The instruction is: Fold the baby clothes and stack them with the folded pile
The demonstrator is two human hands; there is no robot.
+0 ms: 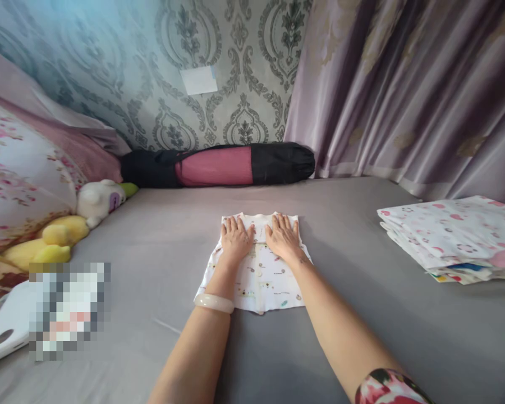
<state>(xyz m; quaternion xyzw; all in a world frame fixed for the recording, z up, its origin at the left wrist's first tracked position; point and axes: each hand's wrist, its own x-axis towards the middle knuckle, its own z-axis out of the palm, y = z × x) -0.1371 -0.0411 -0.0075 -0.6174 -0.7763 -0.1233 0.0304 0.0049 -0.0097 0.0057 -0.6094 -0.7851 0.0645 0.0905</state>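
A small white printed baby shirt (258, 283) with a buttoned front lies flat on the grey bed sheet, its far part folded or doubled over. My left hand (237, 238) rests palm down on the shirt's upper left, fingers spread and pointing away from me. On the upper right of the same shirt my right hand (283, 235) lies flat too, with its fingers apart. Neither hand grips the cloth. A pale bangle (214, 303) circles my left wrist.
Folded printed cloths (450, 230) are stacked at the right. A long black and pink rolled bag (214, 165) lies along the wall. On the left are a white plush toy (99, 199), a yellow plush toy (46, 241) and a white object (8, 320) beside a blurred patch. Curtains (362, 84) hang at right.
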